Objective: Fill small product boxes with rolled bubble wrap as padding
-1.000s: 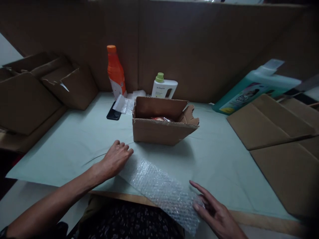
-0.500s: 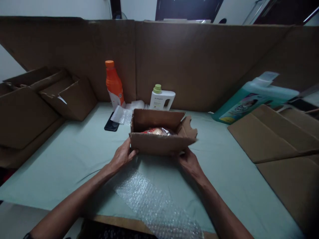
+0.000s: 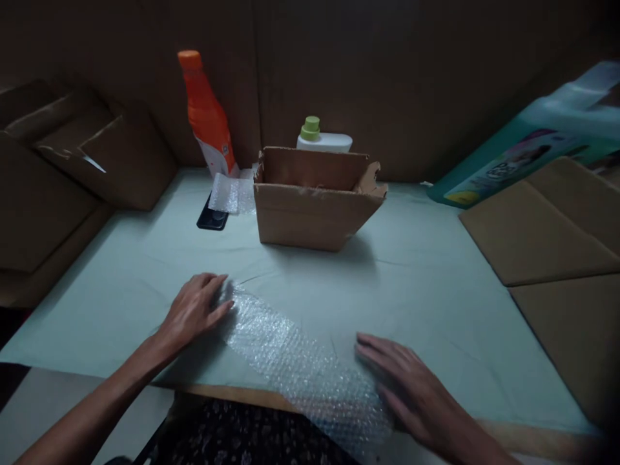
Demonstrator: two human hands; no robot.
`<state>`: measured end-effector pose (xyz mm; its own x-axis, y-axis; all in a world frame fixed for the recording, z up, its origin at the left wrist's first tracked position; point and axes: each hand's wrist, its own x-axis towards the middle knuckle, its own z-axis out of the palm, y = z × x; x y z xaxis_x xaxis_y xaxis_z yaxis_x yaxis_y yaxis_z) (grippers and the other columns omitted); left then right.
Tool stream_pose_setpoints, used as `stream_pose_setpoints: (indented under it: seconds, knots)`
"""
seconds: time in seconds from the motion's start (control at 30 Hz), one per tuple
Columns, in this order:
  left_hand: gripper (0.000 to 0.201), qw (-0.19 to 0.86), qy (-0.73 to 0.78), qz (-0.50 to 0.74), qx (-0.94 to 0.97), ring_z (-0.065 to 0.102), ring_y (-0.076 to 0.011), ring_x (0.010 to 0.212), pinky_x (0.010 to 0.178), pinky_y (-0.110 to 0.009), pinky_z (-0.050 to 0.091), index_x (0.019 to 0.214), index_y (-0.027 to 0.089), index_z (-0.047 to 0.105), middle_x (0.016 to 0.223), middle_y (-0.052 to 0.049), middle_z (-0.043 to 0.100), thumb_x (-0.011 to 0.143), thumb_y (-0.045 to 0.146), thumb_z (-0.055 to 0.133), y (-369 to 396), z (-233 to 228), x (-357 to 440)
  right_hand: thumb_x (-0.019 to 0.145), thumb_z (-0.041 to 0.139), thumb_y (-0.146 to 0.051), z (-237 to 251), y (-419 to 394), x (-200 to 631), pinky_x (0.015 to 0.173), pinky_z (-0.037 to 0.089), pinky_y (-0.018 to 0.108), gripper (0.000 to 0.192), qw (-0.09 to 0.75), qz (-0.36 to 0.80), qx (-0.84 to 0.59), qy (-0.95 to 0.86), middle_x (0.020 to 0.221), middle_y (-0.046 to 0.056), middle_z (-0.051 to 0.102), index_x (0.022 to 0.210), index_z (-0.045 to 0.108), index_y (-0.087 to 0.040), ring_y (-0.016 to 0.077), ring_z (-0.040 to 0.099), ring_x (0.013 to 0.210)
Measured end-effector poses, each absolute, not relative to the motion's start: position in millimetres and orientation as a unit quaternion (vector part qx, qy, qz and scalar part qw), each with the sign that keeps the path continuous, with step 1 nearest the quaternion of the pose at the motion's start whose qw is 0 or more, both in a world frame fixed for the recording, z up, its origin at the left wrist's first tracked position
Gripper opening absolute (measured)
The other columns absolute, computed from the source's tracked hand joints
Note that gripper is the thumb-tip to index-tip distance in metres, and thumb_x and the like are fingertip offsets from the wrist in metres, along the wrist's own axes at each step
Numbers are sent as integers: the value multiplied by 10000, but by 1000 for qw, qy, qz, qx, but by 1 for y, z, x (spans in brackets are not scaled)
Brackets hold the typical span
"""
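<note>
Along the near edge of the pale green bench (image 3: 145, 258), your left hand (image 3: 194, 310) and right hand (image 3: 411, 387) lie open and flat, gripping nothing, on the clear bubble-wrap strip (image 3: 295, 361). You seem to be smoothing it; a wrapping move would need the item centred on it.

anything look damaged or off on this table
The cardboard box has a torn, ragged right flap with a notch bitten out of its edge. The bubble wrap lies askew, its near end hanging over the table edge. Both hands, left and right, rest flat on it.
</note>
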<state>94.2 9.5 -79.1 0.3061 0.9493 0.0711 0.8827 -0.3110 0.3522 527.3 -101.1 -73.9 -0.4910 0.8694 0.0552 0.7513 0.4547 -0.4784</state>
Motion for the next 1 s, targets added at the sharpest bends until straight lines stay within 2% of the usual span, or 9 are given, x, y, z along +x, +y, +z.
stream_pose_setpoints:
  seconds: [0.17,0.27,0.4,0.47,0.57,0.73,0.87,0.93,1.0]
  knots:
    - [328,98,641,80,757,608,-317,1011,883,-450,518,1071,191,662,1067,-126,625,871,437,578,-31,-89,85,786,438,1,-102,-183,522,947,535,441,813,92,14,-461,-883,1531,97,508,1532,426,-324,285,521,1371]
    - [141,93,641,105,755,620,-276,960,858,-403,517,893,205,643,982,-90,630,840,307,561,-31,-89,97,806,434,14,-118,-183,510,962,510,426,731,140,-49,-456,-878,1453,99,592,1448,526,-323,262,524,1368]
    - [51,79,594,192,777,638,-230,788,725,-347,505,813,207,594,829,-50,650,814,211,544,-20,-74,111,827,450,-38,-107,-173,497,931,512,413,549,253,-10,-426,-869,1316,90,687,1287,616,-287,243,603,1269]
    - [60,79,572,227,784,645,-214,769,728,-332,503,848,203,596,817,-39,667,845,204,536,-5,-63,124,824,450,-35,-87,-172,490,898,518,391,484,294,18,-415,-861,1184,86,734,1217,634,-249,223,668,1139]
    - [121,87,542,248,798,661,-226,927,878,-364,502,967,189,628,955,-66,702,887,196,537,30,-55,158,804,472,-19,-57,-171,471,837,520,360,426,334,60,-384,-859,985,68,752,1153,640,-195,195,697,925]
    - [526,125,496,253,821,598,-297,1173,1007,-469,474,1316,145,550,1266,-149,649,800,145,654,55,-51,188,841,473,-58,-47,-159,419,722,510,370,331,294,198,-382,-854,865,52,736,1071,666,-197,197,652,768]
    - [410,314,397,261,822,629,-236,1151,998,-413,506,1298,217,575,1245,-86,673,898,296,617,-7,-49,157,920,580,-181,-61,-132,397,761,545,361,279,257,303,-458,-795,967,50,768,1179,676,-221,202,684,845]
    - [527,409,379,251,791,639,-228,1127,982,-399,519,1380,240,519,1236,-74,674,882,353,647,-44,-53,146,932,606,-248,-67,-113,396,778,560,357,312,245,323,-495,-769,1030,52,769,1240,654,-234,207,702,883]
    - [605,423,418,252,764,648,-213,1072,947,-379,532,1450,245,453,1250,-81,663,880,316,643,-69,-65,147,944,602,-285,-73,-93,399,777,565,358,336,239,305,-513,-766,1053,53,767,1276,630,-242,209,710,873]
